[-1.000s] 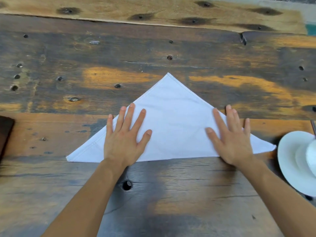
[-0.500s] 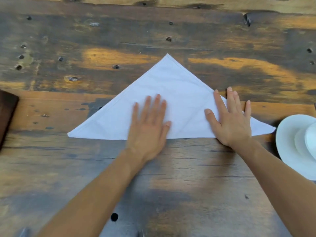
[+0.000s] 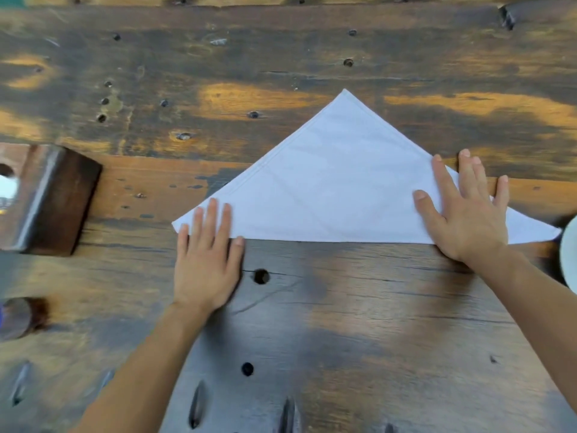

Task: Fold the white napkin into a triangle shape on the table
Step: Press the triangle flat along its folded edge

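Napkin (image 3: 337, 189) white, folded into flat triangle on wooden surface (image 3: 343, 323), apex pointing away. Left hand (image 3: 206, 264) flat on left corner, right hand (image 3: 468, 217) flat near right corner; fingers spread, gripping nothing.

White napkin (image 3: 340, 195) flat on table (image 3: 343, 323), folded triangle, apex pointing away.

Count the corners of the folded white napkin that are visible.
3: the folded white cloth napkin has its top corner farthest from the person, one beside the left hand, one past the right hand.
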{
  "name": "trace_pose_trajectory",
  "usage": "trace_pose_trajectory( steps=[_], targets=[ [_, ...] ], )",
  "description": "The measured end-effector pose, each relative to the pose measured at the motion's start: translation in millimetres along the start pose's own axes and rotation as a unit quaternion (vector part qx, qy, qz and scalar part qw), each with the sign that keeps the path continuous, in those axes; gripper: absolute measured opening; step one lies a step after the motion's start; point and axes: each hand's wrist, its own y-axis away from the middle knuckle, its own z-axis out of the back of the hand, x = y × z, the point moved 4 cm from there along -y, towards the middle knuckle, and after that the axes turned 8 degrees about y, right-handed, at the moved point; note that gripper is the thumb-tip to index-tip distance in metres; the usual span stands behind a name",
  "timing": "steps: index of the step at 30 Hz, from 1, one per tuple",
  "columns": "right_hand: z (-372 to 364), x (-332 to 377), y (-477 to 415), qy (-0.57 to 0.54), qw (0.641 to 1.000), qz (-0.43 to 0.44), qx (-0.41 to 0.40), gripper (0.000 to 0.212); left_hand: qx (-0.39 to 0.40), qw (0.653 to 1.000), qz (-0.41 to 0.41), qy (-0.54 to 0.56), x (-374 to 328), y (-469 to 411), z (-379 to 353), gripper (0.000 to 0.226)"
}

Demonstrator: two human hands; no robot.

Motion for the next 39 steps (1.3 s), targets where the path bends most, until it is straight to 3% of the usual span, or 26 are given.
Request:
trace_pose_trajectory(
  steps=[3,10,12,15,19,23,28,39],
  targets=[
    [0.4,1.5,-0.8,-0.010,1.000,-0.002,-0.012,0.071,0.000,0.999,0.033,0.011,37.3,3.9,14.1,0.065],
    [-1.3,10.0,-1.2,0.007,0.999,-0.017,-0.045,0.069,-0.012,0.999,0.034,0.030,38.4,2.9,14.1,0.065],
    [2.5,34.0,7.2,-0.009,0.995,-0.025,-0.101,0.065,-0.014,0.999,0.031,0.022,39.8,3.0,13.6,0.066],
    [7.0,123.6,40.1,-0.079,0.986,0.041,-0.139,0.064,-0.021,0.999,0.029,0.029,39.2,1.5,14.0,0.068],
    [16.8,263.2,88.8,-0.144,0.973,0.145,-0.105,0.065,-0.069,0.997,-0.005,0.046,42.6,20.3,18.4,0.064],
    [15.1,339.8,115.2,-0.127,0.965,0.221,-0.053,0.072,-0.018,1.000,-0.014,0.011,59.7,48.9,6.4,0.067],
    [-9.7,362.6,124.6,-0.076,0.969,0.233,0.013,0.079,-0.006,1.000,-0.018,-0.021,60.2,43.8,6.6,0.077],
    [-5.0,376.2,123.7,-0.106,0.968,0.225,0.014,0.073,0.007,1.000,-0.006,-0.024,64.2,43.7,4.4,0.080]
  ],
)
